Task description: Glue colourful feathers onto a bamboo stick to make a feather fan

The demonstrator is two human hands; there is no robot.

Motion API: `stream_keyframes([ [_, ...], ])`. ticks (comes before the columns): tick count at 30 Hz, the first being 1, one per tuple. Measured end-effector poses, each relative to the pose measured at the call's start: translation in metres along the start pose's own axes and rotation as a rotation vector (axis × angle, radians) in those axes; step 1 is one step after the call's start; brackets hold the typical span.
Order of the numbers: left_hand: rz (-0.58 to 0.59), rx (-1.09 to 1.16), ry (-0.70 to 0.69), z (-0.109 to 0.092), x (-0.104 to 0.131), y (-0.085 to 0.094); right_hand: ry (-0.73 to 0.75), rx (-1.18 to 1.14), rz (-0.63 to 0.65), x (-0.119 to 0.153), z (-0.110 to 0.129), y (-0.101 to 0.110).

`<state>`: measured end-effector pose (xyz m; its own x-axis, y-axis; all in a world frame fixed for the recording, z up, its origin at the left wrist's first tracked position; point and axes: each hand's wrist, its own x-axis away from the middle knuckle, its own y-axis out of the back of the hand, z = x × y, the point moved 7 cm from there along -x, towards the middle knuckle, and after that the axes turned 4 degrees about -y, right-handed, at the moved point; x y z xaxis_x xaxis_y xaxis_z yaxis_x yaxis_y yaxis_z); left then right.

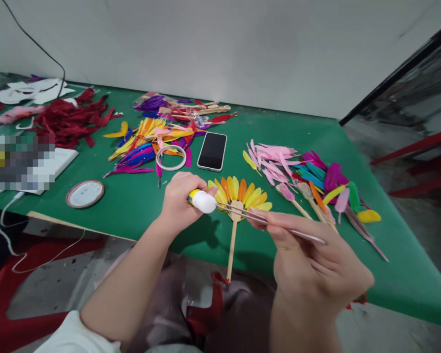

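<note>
My left hand [180,196] is wrapped round a small glue bottle [203,201], white at the end facing me with a yellow and blue body. In my right hand [312,260] a pair of metal tweezers [275,223] is pinched, its tips close to the bottle's side. Whether the tips hold anything is too small to tell. Beneath both hands a fan of yellow and orange feathers [242,190] lies on the green table, the feathers spread round the head of a wooden stick [232,250]. The stick's lower end, with red cord, reaches past the table edge.
A phone [212,152] and a tape roll [171,158] lie behind my hands. Pink feathers [275,157] and mixed coloured feathers [327,179] are at the right, near wooden sticks [297,203]. Feather bundles [150,137], dark red strips [69,117] and a round lid [85,194] occupy the left.
</note>
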<state>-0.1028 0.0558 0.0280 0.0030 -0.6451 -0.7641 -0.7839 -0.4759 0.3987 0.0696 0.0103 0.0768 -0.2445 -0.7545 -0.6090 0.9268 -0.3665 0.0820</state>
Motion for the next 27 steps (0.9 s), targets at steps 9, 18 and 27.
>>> stream_keyframes([
  [9,0.001,-0.017,-0.052,-0.0020,0.0002,0.0009,-0.041,-0.082,-0.014,-0.0005,-0.0010,-0.0003],
  [18,0.004,-0.047,-0.081,-0.0018,0.0009,0.0008,0.025,0.075,0.084,0.0013,0.0015,-0.0009],
  [27,0.005,-0.079,-0.105,-0.0045,0.0007,0.0013,0.064,0.048,0.063,0.0029,0.0008,-0.0004],
])
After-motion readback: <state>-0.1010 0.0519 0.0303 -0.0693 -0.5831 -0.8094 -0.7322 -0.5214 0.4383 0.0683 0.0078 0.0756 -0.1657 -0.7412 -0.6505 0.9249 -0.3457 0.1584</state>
